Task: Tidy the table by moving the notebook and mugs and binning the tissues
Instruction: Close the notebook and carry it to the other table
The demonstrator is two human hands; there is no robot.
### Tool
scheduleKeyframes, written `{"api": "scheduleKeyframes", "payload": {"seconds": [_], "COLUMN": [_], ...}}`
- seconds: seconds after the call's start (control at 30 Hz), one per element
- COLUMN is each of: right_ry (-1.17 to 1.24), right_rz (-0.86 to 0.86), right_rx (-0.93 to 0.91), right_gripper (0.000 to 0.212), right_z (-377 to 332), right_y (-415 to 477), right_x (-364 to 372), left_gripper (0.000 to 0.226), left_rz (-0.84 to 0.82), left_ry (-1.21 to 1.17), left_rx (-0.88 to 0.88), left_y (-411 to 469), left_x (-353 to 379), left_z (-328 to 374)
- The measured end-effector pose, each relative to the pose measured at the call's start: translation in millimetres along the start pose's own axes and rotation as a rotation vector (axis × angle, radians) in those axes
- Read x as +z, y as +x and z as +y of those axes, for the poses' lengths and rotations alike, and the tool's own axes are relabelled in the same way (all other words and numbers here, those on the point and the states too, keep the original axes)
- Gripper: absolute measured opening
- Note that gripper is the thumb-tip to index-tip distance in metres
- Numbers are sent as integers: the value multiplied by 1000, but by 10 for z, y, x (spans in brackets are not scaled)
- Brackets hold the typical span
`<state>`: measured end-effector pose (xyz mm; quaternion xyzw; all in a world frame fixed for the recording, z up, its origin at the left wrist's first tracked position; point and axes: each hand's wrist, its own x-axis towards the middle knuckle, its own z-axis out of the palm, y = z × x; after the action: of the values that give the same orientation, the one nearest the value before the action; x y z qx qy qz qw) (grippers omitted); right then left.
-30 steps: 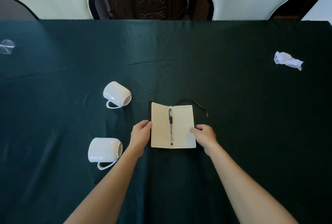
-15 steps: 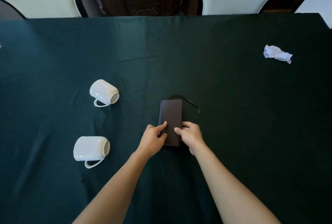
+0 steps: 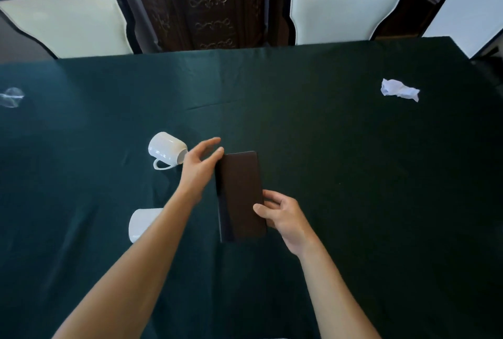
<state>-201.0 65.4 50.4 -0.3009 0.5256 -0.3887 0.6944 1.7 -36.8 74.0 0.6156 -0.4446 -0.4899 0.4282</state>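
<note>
- My right hand [image 3: 283,215] pinches the closed notebook [image 3: 242,194] by its near right edge, mid-table; my left hand [image 3: 200,167] is spread open against its far left corner, gripping nothing.
- One-sided hold: the smooth dark cover could slip or flop open.
- My left forearm hangs over the near mug [image 3: 141,224], glossy white and lying on its side; a knock could roll it.
- The crumpled tissue [image 3: 398,89] sits far right.

I count one closed dark notebook [image 3: 242,194] on the green tablecloth [image 3: 353,175]; two white mugs, the far mug [image 3: 166,151] lying on its side and the near mug [image 3: 141,224] partly hidden behind a forearm; one crumpled white tissue [image 3: 399,89] at the far right; one clear crumpled thing [image 3: 11,97] at the left edge, which I cannot identify; two pale chairs, the left chair [image 3: 68,26] and the right chair [image 3: 345,12]; two bare hands, the left hand [image 3: 200,167] and the right hand [image 3: 284,215].
</note>
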Motion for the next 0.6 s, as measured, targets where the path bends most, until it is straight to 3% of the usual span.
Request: {"api": "scheduleKeyframes", "payload": {"seconds": [0.17,0.33,0.47,0.6], "right_ry": [76,96,150,240], "right_rz": [12,183,315,491], "right_rx": [-170,-337,-444,-549], "right_gripper": [33,32,30,29], "right_z": [-103,-22,138,401], "right_y": [-522,-1067,-1530,-2038], "right_x": [362,780,1045,1252], "left_gripper": [31,43,38,41], "left_rz": [-253,-322,-483,-676], "left_ry": [-228,-366,-500,-460], "left_rx": [-66,-77,-68,-105], "left_y": [-276,-838,-1372,-1925], "left_x": [-179,-354,-542,-679], "left_z": [442,585,503,371]}}
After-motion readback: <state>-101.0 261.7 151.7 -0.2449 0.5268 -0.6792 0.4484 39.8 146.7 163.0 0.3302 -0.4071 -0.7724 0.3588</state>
